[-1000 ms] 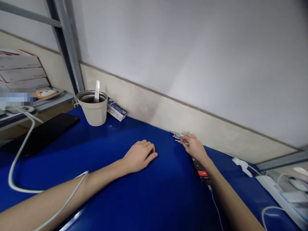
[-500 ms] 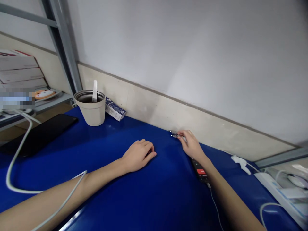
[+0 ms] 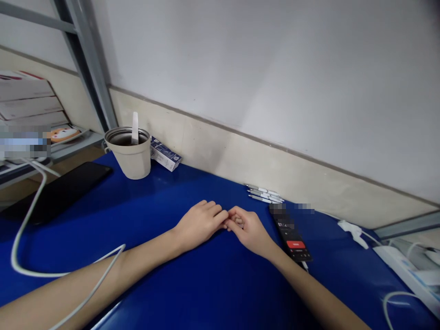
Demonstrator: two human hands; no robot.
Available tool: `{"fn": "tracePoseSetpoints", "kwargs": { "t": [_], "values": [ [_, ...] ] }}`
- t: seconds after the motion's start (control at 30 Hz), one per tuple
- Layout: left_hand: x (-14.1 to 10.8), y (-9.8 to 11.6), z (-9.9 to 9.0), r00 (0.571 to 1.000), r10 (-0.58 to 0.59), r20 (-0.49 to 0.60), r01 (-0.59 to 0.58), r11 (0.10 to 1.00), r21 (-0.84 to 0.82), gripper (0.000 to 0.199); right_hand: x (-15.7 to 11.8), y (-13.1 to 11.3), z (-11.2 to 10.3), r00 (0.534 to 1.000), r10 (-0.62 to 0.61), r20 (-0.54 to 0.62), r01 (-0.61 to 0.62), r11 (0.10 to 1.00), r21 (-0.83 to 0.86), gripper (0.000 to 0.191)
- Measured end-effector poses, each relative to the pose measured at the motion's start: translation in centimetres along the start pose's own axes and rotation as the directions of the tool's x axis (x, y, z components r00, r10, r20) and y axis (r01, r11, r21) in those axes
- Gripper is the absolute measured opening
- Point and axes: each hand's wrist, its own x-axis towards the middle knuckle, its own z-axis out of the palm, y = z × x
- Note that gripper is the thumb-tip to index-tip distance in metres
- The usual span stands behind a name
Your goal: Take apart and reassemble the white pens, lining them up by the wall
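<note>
My left hand (image 3: 198, 226) rests on the blue tabletop (image 3: 192, 279) with its fingers curled inward. Against its fingertips, my right hand (image 3: 250, 230) meets it, thumb and fingers pinched together. Whatever may be between the two hands is hidden. Beyond my right hand, several white-and-silver pens (image 3: 265, 194) lie side by side by the wall. A black phone (image 3: 285, 229) with a lit screen and a red button lies just right of my right hand, a cable at its lower end.
At the back left stand a cream cup (image 3: 134, 160) holding a white stick and a small blue-and-white box (image 3: 165, 155). A dark tablet-like slab (image 3: 65, 190) lies at left. A white cable (image 3: 103, 279) crosses my left forearm. A power strip (image 3: 405, 275) sits at right.
My right hand has left the pens by the wall and come down and left to meet my left hand. The pens and phone screen now show. My left hand stays in nearly the same place.
</note>
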Motion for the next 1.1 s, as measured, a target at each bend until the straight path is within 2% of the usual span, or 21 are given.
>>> {"fn": "tracePoseSetpoints", "kwargs": {
  "t": [0.1, 0.2, 0.27, 0.37, 0.57, 0.67, 0.8, 0.87, 1.0, 1.1],
  "values": [
    [0.0, 0.1, 0.2, 0.999, 0.028, 0.016, -0.029, 0.996, 0.089, 0.024, -0.1, -0.1, -0.6, 0.987, 0.097, 0.125, -0.099, 0.995, 0.010, 0.017],
    [-0.1, -0.1, 0.2, 0.996, -0.091, 0.008, 0.091, 0.995, 0.029, 0.029, -0.2, -0.3, -1.4, 0.975, 0.088, 0.202, -0.061, 0.989, -0.136, 0.025],
    [-0.2, -0.4, 0.1, 0.987, -0.159, 0.029, 0.160, 0.986, -0.035, 0.032, -0.3, -0.3, -1.5, 0.982, 0.024, 0.189, 0.020, 0.973, -0.229, 0.028],
    [-0.1, -0.6, 0.1, 0.980, -0.178, 0.086, 0.186, 0.978, -0.096, 0.034, -0.5, 0.3, -1.1, 0.986, -0.077, 0.146, 0.124, 0.929, -0.347, 0.029],
    [0.1, -0.8, 0.0, 0.962, -0.195, 0.193, 0.228, 0.960, -0.163, 0.042, -1.0, 1.8, 0.0, 0.985, -0.121, 0.126, 0.170, 0.834, -0.526, 0.028],
    [0.1, -0.7, -0.3, 0.949, -0.229, 0.214, 0.277, 0.934, -0.228, 0.041, -1.1, 2.0, 0.4, 0.985, -0.144, 0.094, 0.172, 0.806, -0.566, 0.028],
    [0.2, -0.3, -0.7, 0.962, -0.202, 0.185, 0.256, 0.901, -0.351, 0.020, -1.1, 2.1, 0.6, 0.983, -0.181, 0.036, 0.169, 0.808, -0.565, 0.025],
    [0.3, -0.3, -0.7, 0.962, -0.176, 0.207, 0.243, 0.899, -0.364, 0.021, -1.2, 2.2, 0.7, 0.978, -0.207, 0.029, 0.186, 0.799, -0.572, 0.025],
    [0.3, -0.4, -0.5, 0.946, -0.181, 0.269, 0.255, 0.928, -0.271, 0.035, -1.3, 2.3, 0.8, 0.968, -0.246, 0.044, 0.223, 0.769, -0.599, 0.029],
    [0.4, -0.4, -0.6, 0.951, -0.184, 0.249, 0.253, 0.925, -0.282, 0.034, -1.3, 2.3, 0.9, 0.968, -0.251, 0.030, 0.217, 0.766, -0.605, 0.028]
  ]
}}
